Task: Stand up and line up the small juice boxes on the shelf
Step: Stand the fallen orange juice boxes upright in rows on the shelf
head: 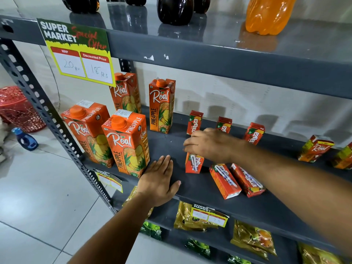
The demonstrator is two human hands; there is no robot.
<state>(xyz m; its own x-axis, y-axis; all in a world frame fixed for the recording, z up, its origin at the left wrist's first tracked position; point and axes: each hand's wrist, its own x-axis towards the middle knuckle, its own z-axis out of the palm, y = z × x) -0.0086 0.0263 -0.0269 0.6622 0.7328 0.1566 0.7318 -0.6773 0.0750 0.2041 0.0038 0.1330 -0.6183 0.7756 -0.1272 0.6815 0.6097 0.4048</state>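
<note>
Small red Maaza juice boxes stand on the grey middle shelf (200, 189). Three stand upright along the back: one (194, 122), a second (224, 124), a third (254, 133). My right hand (211, 144) grips the top of an upright small box (194, 163) near the front. Two more small boxes lie flat just right of it, one (225, 181) and another (247, 180). My left hand (159, 181) rests flat and open on the shelf's front edge, holding nothing.
Several tall orange Real pineapple cartons (126, 143) stand at the shelf's left. Small Real boxes (315, 148) sit at the far right. Bottles line the upper shelf (209, 52); gold packets (194, 216) fill the lower one. A price sign (78, 52) hangs top left.
</note>
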